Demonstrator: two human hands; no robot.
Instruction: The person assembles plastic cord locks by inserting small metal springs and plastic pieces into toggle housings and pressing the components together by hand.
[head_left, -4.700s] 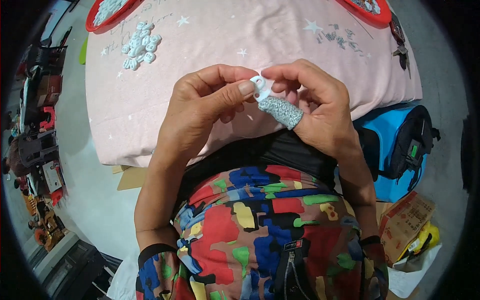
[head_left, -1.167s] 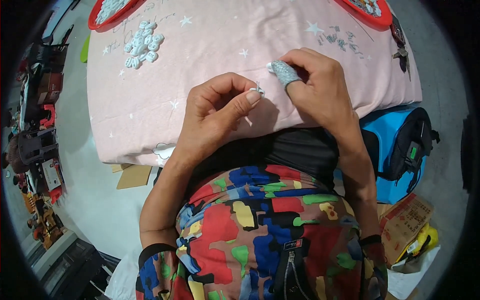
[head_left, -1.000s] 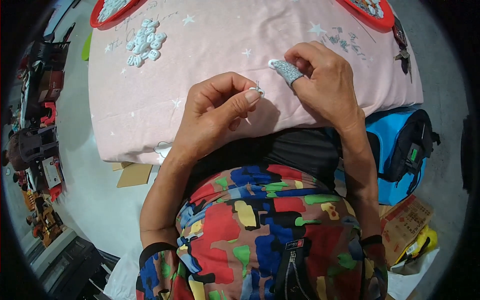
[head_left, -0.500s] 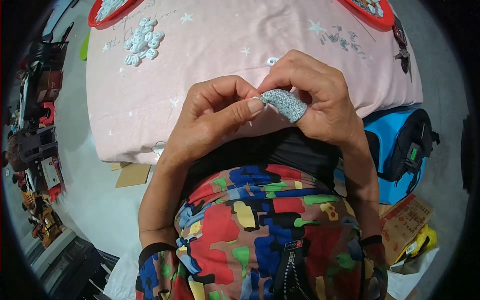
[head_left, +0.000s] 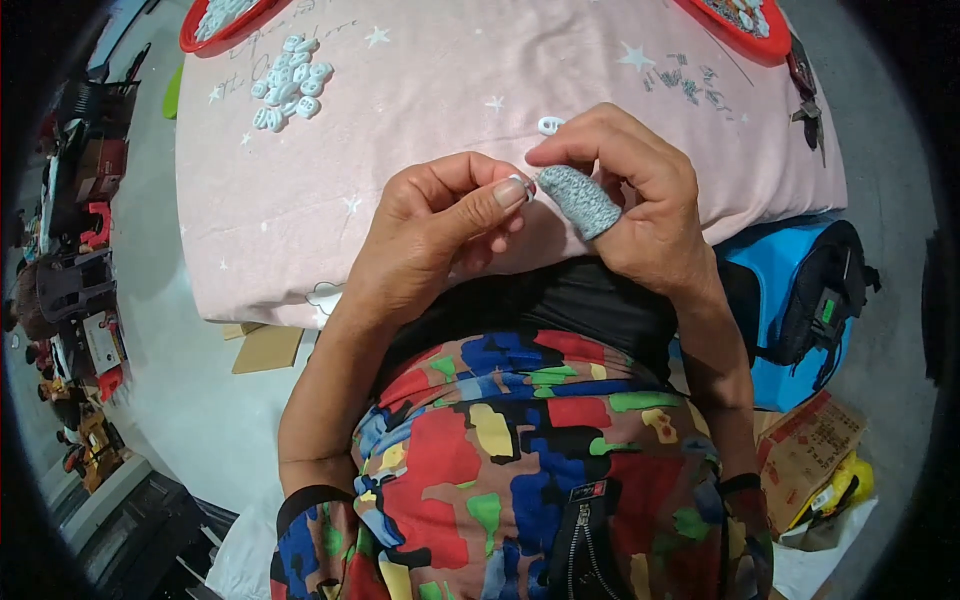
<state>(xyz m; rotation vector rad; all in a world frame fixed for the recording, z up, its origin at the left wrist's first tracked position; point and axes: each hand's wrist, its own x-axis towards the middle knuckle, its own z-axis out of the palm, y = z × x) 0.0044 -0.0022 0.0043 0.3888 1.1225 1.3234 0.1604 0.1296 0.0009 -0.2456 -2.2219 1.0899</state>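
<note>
My left hand (head_left: 430, 220) is closed, its thumb and forefinger pinching a small white plastic piece (head_left: 516, 180) mostly hidden by the fingertips. A tiny metallic bit seems to stick out toward the right; its shape is too small to tell. My right hand (head_left: 640, 190) is close beside it, with a grey knitted finger sleeve (head_left: 582, 203) over the thumb. The right forefinger is bent above the thumb, the two tips slightly apart, and I see nothing between them. Beyond the right fingers a single white oval piece (head_left: 549, 125) lies on the pink cloth (head_left: 420, 110).
A pile of white oval pieces (head_left: 290, 85) lies at the far left, and small metal pins (head_left: 690, 82) are scattered at the far right. Red trays (head_left: 205, 45) stand at both far corners. Keys (head_left: 808, 112) lie at the right edge, above a blue bag (head_left: 765, 265).
My right thumb and forefinger have parted slightly and drawn a little away from the left fingertips. The left hand keeps its pinch on the white piece.
</note>
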